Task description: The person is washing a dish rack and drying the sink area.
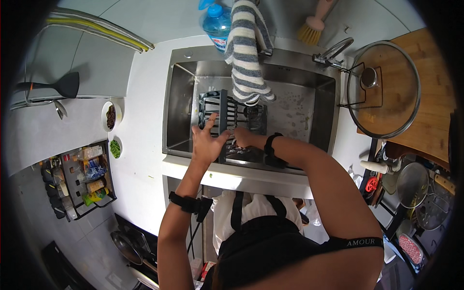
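A dark slatted rack (223,119) stands tilted inside the stainless steel sink (290,119), its surface looking wet. My left hand (208,143) is on the rack's left side, fingers spread over the slats and thumb against the upright bar. Just to the right of that bar, my right hand (244,137) is curled low in the sink. Something pale and shiny shows under its fingers, too small to identify; the fingertips are hidden. A grey-and-white striped cloth (246,54) hangs over the sink's back edge, covering the middle of the basin behind the rack.
Behind the sink stand a blue detergent bottle (216,25) and a faucet (331,54). A glass lid (384,90) leans over a wooden board (427,72) at right. At left are a bowl of dark food (110,116), a dish of chopped greens (115,149) and a bottle rack (112,174).
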Demonstrator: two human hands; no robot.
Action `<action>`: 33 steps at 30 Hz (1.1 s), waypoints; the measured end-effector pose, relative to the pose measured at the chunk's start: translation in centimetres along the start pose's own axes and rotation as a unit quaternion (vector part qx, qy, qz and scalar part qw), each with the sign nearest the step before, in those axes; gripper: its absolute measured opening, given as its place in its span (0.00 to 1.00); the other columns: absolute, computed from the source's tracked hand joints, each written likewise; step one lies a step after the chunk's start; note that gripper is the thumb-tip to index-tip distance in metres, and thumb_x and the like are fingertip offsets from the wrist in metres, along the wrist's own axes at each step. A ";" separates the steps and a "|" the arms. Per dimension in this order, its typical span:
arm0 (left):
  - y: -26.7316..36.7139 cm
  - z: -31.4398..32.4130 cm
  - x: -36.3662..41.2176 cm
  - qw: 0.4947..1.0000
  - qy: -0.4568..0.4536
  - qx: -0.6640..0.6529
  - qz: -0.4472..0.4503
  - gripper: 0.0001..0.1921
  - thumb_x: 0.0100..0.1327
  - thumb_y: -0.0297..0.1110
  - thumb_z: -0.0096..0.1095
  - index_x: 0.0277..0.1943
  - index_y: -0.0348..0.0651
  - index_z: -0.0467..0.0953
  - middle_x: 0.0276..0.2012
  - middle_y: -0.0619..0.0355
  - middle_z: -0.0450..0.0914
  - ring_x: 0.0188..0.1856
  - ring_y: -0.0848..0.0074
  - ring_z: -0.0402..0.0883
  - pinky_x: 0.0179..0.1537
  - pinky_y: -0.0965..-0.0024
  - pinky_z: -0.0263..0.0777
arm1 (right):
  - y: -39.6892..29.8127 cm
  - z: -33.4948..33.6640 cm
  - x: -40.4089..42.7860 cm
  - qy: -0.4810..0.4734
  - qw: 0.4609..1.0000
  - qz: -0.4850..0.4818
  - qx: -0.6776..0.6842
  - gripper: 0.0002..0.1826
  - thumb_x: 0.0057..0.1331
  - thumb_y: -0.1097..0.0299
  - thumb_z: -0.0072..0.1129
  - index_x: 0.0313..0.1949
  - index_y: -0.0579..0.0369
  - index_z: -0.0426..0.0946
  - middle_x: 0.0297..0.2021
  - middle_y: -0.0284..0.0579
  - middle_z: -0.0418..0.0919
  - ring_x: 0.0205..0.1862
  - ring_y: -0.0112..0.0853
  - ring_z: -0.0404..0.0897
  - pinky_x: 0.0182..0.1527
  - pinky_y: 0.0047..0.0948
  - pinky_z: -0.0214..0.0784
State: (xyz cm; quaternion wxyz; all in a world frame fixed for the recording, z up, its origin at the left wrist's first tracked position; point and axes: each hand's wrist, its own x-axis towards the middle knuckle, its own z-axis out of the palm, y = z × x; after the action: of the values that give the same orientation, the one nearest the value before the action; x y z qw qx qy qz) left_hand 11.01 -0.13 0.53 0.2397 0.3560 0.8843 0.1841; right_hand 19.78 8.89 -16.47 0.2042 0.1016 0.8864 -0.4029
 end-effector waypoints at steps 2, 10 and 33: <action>0.4 0.3 0.3 1.000 0.004 -0.012 0.017 0.29 0.47 0.41 0.66 0.55 0.47 0.70 0.44 0.48 0.75 0.40 0.59 0.64 0.46 0.65 0.64 | 1.8 0.9 0.6 -0.001 1.000 -0.006 0.018 0.05 0.49 0.74 0.58 0.20 0.64 0.76 0.21 0.53 0.76 0.24 0.41 0.76 0.27 0.39 0.68; 1.7 -0.3 0.3 0.999 0.017 0.028 0.039 0.31 0.46 0.42 0.67 0.56 0.50 0.69 0.43 0.47 0.75 0.40 0.56 0.65 0.46 0.63 0.65 | 4.2 5.1 2.6 0.061 0.984 0.004 0.166 0.10 0.50 0.72 0.58 0.15 0.64 0.72 0.15 0.53 0.72 0.20 0.42 0.73 0.26 0.40 0.66; 1.5 1.1 1.3 0.997 0.001 0.036 0.068 0.27 0.46 0.40 0.67 0.53 0.50 0.72 0.49 0.51 0.73 0.40 0.58 0.63 0.47 0.65 0.63 | 4.3 3.7 -0.5 0.197 0.950 -0.066 0.232 0.08 0.49 0.70 0.57 0.22 0.64 0.75 0.21 0.56 0.74 0.27 0.48 0.75 0.32 0.41 0.67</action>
State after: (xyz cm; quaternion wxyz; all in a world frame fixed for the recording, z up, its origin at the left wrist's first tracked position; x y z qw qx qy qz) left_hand 11.62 1.96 0.05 0.2124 0.4231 0.8646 0.1683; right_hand 22.71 8.86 -21.35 -0.0305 0.1652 0.7955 -0.5822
